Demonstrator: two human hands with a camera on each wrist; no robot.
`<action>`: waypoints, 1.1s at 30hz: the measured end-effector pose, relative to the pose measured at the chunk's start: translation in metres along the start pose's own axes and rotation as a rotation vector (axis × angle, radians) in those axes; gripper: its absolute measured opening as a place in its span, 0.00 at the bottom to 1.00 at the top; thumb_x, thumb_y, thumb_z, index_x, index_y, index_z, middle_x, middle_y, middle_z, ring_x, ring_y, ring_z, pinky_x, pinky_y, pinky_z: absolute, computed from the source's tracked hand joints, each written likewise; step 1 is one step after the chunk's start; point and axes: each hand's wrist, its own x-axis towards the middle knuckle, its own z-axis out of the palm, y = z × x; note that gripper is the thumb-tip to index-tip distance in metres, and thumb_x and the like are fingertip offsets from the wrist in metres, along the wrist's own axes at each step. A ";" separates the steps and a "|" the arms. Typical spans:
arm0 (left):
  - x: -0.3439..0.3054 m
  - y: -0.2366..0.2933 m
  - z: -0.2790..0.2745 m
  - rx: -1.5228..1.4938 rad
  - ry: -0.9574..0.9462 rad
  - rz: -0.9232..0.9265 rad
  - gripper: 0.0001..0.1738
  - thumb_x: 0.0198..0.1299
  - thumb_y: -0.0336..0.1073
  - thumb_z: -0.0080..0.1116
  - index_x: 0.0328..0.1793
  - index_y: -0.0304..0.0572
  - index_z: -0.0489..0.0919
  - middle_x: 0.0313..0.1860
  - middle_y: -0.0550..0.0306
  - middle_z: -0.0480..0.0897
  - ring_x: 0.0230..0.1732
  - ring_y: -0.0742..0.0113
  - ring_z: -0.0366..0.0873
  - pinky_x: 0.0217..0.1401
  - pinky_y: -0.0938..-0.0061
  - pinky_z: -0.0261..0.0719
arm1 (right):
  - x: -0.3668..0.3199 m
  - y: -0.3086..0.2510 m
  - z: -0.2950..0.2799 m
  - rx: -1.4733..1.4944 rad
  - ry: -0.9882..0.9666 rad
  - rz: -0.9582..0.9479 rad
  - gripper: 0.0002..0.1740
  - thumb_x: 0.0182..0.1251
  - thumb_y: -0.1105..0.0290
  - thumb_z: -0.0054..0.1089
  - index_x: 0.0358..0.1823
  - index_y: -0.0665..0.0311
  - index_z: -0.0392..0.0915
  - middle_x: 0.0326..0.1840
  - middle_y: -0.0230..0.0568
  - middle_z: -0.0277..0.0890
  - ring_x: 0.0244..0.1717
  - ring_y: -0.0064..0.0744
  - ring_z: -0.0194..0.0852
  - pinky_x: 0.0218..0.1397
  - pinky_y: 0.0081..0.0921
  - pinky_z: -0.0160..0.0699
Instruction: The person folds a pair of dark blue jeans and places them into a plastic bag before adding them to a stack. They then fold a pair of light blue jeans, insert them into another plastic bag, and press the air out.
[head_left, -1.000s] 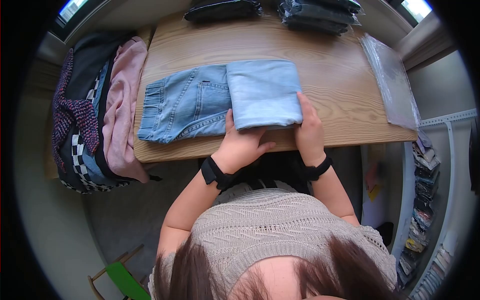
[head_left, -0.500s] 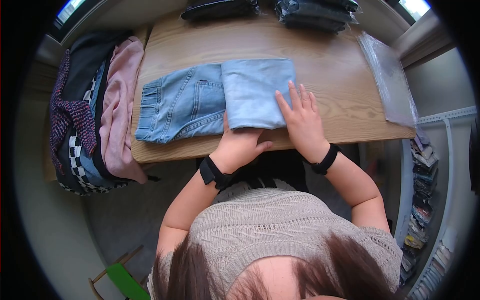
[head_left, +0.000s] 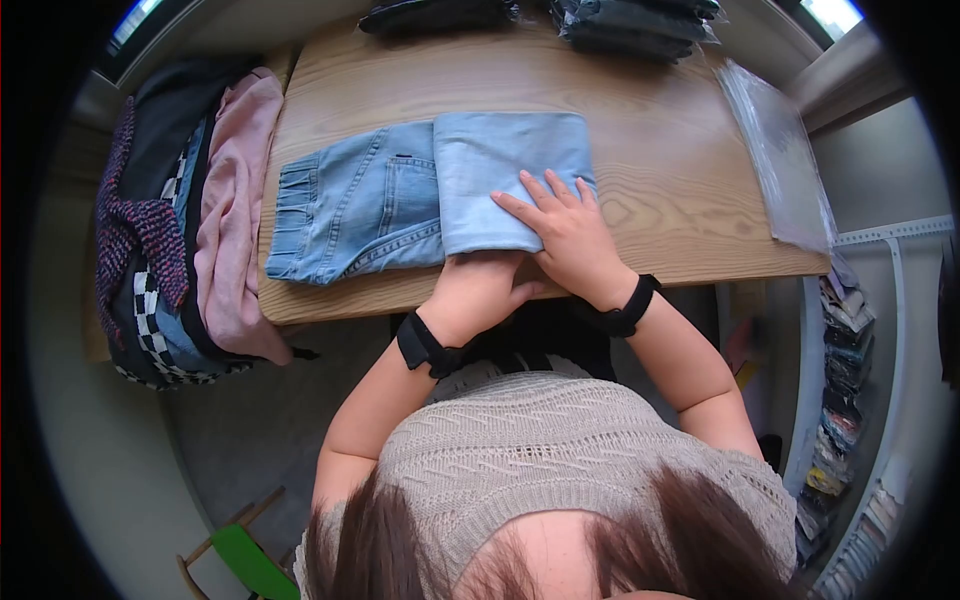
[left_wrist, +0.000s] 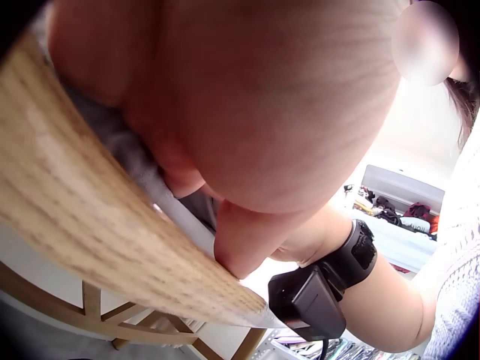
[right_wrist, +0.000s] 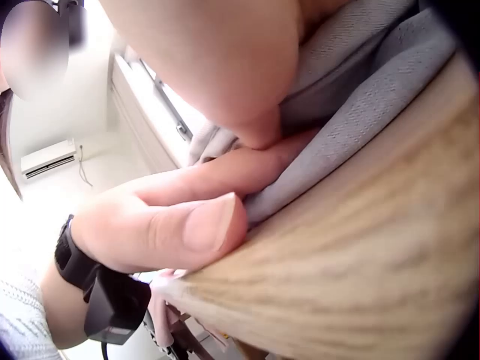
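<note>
Light blue jeans (head_left: 365, 205) lie across the wooden table (head_left: 660, 150), their legs folded over into a pale panel (head_left: 490, 150). My right hand (head_left: 560, 225) rests flat on the near right part of that panel, fingers straight and spread. At the fold's near edge, my left hand (head_left: 480, 285) has its fingers tucked into the layers and its thumb outside by the table edge. In the right wrist view the left thumb (right_wrist: 187, 225) and a finger pinch a layer of the denim (right_wrist: 360, 82). The left wrist view shows the left hand (left_wrist: 247, 135) close up over the table edge (left_wrist: 97, 225).
A heap of clothes (head_left: 190, 220), pink, dark and checked, lies left of the table. Dark packed garments (head_left: 635, 25) sit at the far edge, and a clear plastic bag (head_left: 780, 160) lies at the right end. Shelves of folded clothes (head_left: 850, 400) stand at the right.
My right hand has moved from the fold's right edge onto its top, sliding left with the fingers spread. My left hand has stayed at the near edge.
</note>
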 end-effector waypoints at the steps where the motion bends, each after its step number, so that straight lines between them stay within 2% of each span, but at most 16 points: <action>1: 0.000 -0.001 0.001 -0.001 0.000 0.001 0.34 0.53 0.49 0.65 0.64 0.44 0.72 0.63 0.47 0.74 0.67 0.47 0.66 0.68 0.48 0.59 | 0.002 0.002 0.000 0.003 -0.012 -0.007 0.38 0.53 0.72 0.60 0.68 0.39 0.67 0.69 0.50 0.66 0.68 0.58 0.62 0.68 0.60 0.55; 4: -0.004 0.000 -0.008 -0.023 -0.037 0.032 0.27 0.57 0.46 0.62 0.59 0.39 0.74 0.61 0.41 0.74 0.64 0.42 0.67 0.67 0.53 0.63 | 0.002 0.002 0.001 0.012 -0.024 -0.018 0.37 0.55 0.68 0.61 0.70 0.38 0.65 0.69 0.50 0.65 0.69 0.59 0.61 0.68 0.60 0.54; 6: -0.009 -0.005 -0.013 -0.047 0.046 0.134 0.28 0.57 0.44 0.62 0.62 0.39 0.74 0.62 0.41 0.73 0.65 0.43 0.67 0.67 0.54 0.63 | 0.002 0.001 -0.001 0.012 -0.022 -0.022 0.37 0.56 0.66 0.61 0.70 0.38 0.64 0.70 0.50 0.64 0.69 0.59 0.61 0.68 0.61 0.53; 8: -0.016 -0.005 -0.025 -0.072 0.032 0.135 0.29 0.58 0.43 0.62 0.64 0.40 0.73 0.62 0.42 0.73 0.65 0.43 0.67 0.67 0.55 0.63 | 0.002 -0.001 -0.004 -0.005 -0.095 0.000 0.37 0.58 0.65 0.61 0.72 0.37 0.62 0.74 0.47 0.58 0.72 0.57 0.56 0.70 0.60 0.50; 12: -0.028 0.000 -0.034 -0.057 -0.007 0.075 0.32 0.58 0.42 0.62 0.68 0.44 0.70 0.66 0.43 0.70 0.68 0.43 0.63 0.70 0.55 0.59 | 0.002 -0.005 0.001 -0.017 -0.049 0.006 0.36 0.59 0.66 0.60 0.71 0.37 0.62 0.72 0.48 0.61 0.72 0.58 0.56 0.69 0.63 0.49; 14: -0.026 -0.001 -0.029 -0.019 0.025 0.073 0.32 0.58 0.43 0.62 0.69 0.45 0.69 0.68 0.43 0.69 0.70 0.42 0.61 0.70 0.54 0.57 | 0.003 0.000 0.004 0.085 0.064 0.036 0.30 0.64 0.62 0.60 0.69 0.43 0.67 0.64 0.49 0.71 0.66 0.49 0.66 0.68 0.50 0.58; 15: -0.024 -0.001 -0.025 0.022 0.070 0.066 0.33 0.58 0.43 0.62 0.70 0.48 0.68 0.70 0.43 0.66 0.71 0.43 0.59 0.71 0.53 0.56 | 0.004 0.003 0.001 0.083 0.066 0.039 0.30 0.64 0.62 0.60 0.69 0.43 0.67 0.64 0.49 0.71 0.66 0.49 0.66 0.68 0.50 0.58; 17: -0.021 0.002 -0.021 0.053 0.113 0.073 0.34 0.58 0.44 0.61 0.71 0.51 0.67 0.72 0.43 0.63 0.73 0.44 0.58 0.71 0.52 0.54 | 0.000 0.015 -0.010 1.049 0.279 0.350 0.22 0.72 0.62 0.54 0.66 0.53 0.69 0.58 0.45 0.76 0.60 0.36 0.71 0.64 0.29 0.64; 18: -0.020 0.004 -0.020 0.105 0.103 0.052 0.34 0.59 0.45 0.61 0.72 0.53 0.67 0.74 0.42 0.61 0.74 0.46 0.57 0.71 0.53 0.54 | -0.007 0.026 -0.015 1.141 0.342 0.465 0.21 0.76 0.58 0.48 0.63 0.63 0.70 0.55 0.41 0.77 0.55 0.28 0.71 0.58 0.18 0.65; 19: -0.019 0.005 -0.018 0.156 0.093 0.032 0.35 0.59 0.46 0.61 0.73 0.55 0.66 0.75 0.42 0.58 0.75 0.47 0.56 0.71 0.53 0.54 | -0.012 0.029 -0.017 1.370 0.531 0.528 0.22 0.77 0.59 0.48 0.61 0.69 0.70 0.56 0.37 0.75 0.55 0.26 0.71 0.59 0.23 0.68; 21: -0.018 0.007 -0.014 0.183 0.088 0.035 0.34 0.60 0.48 0.60 0.73 0.58 0.66 0.76 0.42 0.57 0.76 0.47 0.53 0.71 0.53 0.52 | -0.024 0.041 -0.021 1.597 0.831 0.623 0.21 0.76 0.61 0.48 0.61 0.71 0.68 0.58 0.37 0.73 0.55 0.27 0.71 0.58 0.26 0.70; 25: -0.016 0.009 -0.010 0.220 0.056 -0.016 0.32 0.62 0.50 0.57 0.73 0.61 0.66 0.77 0.43 0.54 0.77 0.47 0.49 0.72 0.53 0.50 | -0.068 0.066 -0.021 1.666 0.869 0.817 0.19 0.75 0.66 0.50 0.62 0.66 0.67 0.57 0.40 0.74 0.59 0.34 0.72 0.64 0.33 0.71; 27: -0.015 0.010 -0.011 0.262 0.057 -0.052 0.32 0.63 0.50 0.56 0.73 0.61 0.66 0.77 0.44 0.54 0.78 0.47 0.48 0.73 0.52 0.49 | -0.094 0.085 -0.010 1.823 0.711 1.078 0.16 0.74 0.68 0.50 0.59 0.66 0.69 0.58 0.42 0.74 0.59 0.35 0.73 0.63 0.35 0.74; 29: -0.014 0.011 -0.014 0.250 0.040 -0.053 0.31 0.63 0.50 0.55 0.73 0.61 0.67 0.77 0.45 0.54 0.78 0.46 0.47 0.73 0.51 0.48 | -0.114 0.101 -0.016 1.920 0.638 0.996 0.15 0.74 0.67 0.49 0.56 0.68 0.70 0.56 0.45 0.75 0.57 0.36 0.75 0.60 0.35 0.77; 31: -0.014 0.013 -0.017 0.247 0.021 -0.086 0.30 0.63 0.50 0.55 0.72 0.61 0.68 0.77 0.46 0.54 0.78 0.46 0.47 0.73 0.50 0.47 | -0.125 0.110 -0.040 1.882 0.132 1.032 0.17 0.75 0.64 0.48 0.56 0.69 0.70 0.54 0.48 0.77 0.53 0.37 0.79 0.56 0.33 0.80; 33: -0.017 0.009 -0.021 0.252 0.022 -0.082 0.30 0.63 0.49 0.56 0.72 0.61 0.69 0.78 0.48 0.54 0.78 0.46 0.46 0.73 0.50 0.47 | -0.125 0.116 -0.072 1.495 -0.238 1.060 0.21 0.75 0.56 0.47 0.48 0.69 0.77 0.46 0.46 0.81 0.43 0.33 0.83 0.46 0.26 0.82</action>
